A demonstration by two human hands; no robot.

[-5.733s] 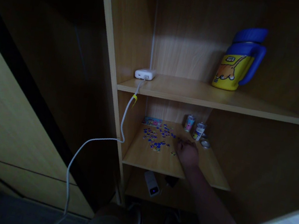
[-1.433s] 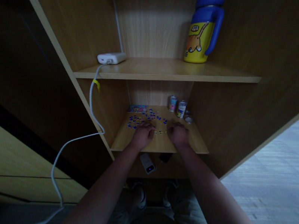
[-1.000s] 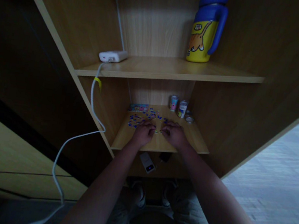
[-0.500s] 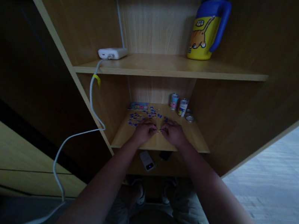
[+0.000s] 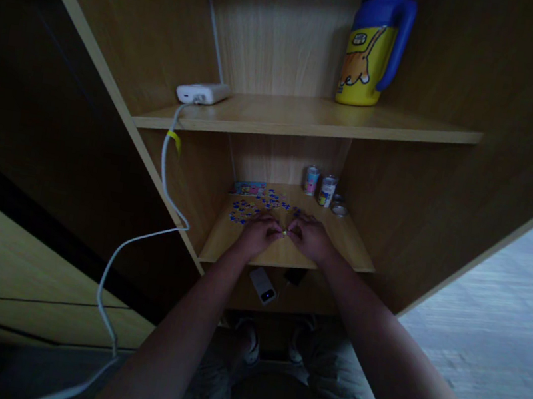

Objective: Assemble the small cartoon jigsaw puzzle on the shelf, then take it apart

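Head view: two cans beyond right hand; yellow jug above.

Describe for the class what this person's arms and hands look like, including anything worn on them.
The left arm and right arm are bare as far as they show, with no sleeve in view. The left hand and right hand wear no gloves, and no watch or band shows at either wrist, though the light is dim.

A light wood-veneer cabinet stands in dim light, its upper shelf above a lower shelf; a veneer panel lies left, beyond a dark gap, and a pale grey floor spreads right.
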